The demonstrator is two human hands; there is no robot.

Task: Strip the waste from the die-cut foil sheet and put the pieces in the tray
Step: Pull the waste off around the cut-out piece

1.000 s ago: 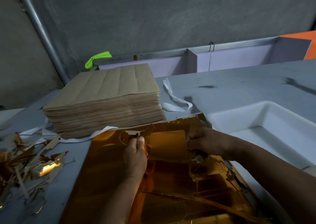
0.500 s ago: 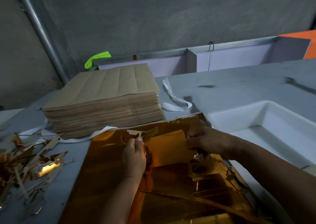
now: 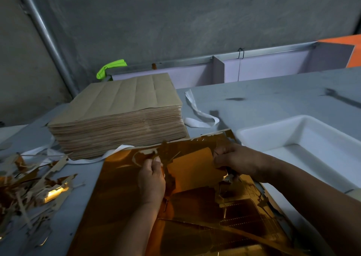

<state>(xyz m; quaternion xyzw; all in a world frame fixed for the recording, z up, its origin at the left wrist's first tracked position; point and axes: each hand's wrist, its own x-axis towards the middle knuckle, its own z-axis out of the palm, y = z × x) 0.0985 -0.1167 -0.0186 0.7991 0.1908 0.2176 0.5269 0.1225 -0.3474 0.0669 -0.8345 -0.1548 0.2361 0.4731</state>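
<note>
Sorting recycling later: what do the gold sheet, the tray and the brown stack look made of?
Gold sheet: seemingly metallic foil on card, mirror-glossy, with pale backing on torn scraps. Tray: probably moulded plastic, smooth white, rounded rim. Stack: likely kraft paper, matte brown, thin layered edges.

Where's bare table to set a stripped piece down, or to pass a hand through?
Widest bare tabletop: beyond the white tray, right of the white strap. A narrow strip runs between the scrap pile and the foil sheet. Crowded: the paper stack sits close behind the sheet's far edge, where left hand and right hand pinch it.
</note>
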